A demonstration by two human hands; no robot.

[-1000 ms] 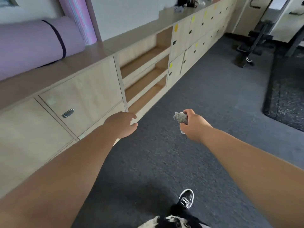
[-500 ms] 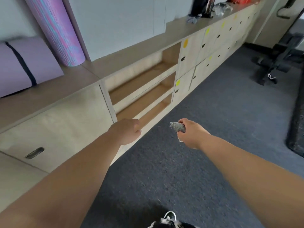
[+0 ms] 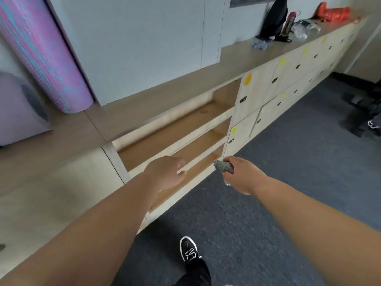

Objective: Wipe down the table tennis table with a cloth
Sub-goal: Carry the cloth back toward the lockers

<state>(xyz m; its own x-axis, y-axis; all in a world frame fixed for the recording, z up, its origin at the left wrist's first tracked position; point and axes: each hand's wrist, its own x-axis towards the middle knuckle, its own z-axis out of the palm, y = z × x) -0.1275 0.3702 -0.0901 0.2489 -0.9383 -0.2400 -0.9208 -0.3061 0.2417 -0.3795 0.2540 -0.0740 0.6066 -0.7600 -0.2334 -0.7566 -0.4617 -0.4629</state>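
Cloth [image 3: 223, 166], grey and bunched into a small wad, sits in the person's right hand [image 3: 242, 175]; the fingers are curled tight round it, so only a tuft pokes out on the thumb side; the hand is held out at arm's length above blue-grey carpet [image 3: 278, 193]; a small pale scrap shows just under the fist, too blurred to name. Just left of the grip and apart from it, the left hand [image 3: 167, 174] hangs with fingers loosely bent and nothing in it, its back toward the camera. Beyond both hands runs a long pale wooden cabinet; directly past the grip is its open section of three shelves [image 3: 185, 129]; right of that come locker doors [image 3: 257, 93] with dark handles and yellow stickers. Farther beyond the grip and to its right, a black bag [image 3: 274, 19] and a red bundle [image 3: 334, 13] rest on the worktop [image 3: 165, 96]; far left of the grip stand a pink-and-blue roller [image 3: 41, 52] and a lilac mat [image 3: 18, 112]. Below the grip, nearer the person, a black shoe [image 3: 188, 249] with white marks stands on the carpet; well to the right lies dark equipment [image 3: 367, 112], blurred.
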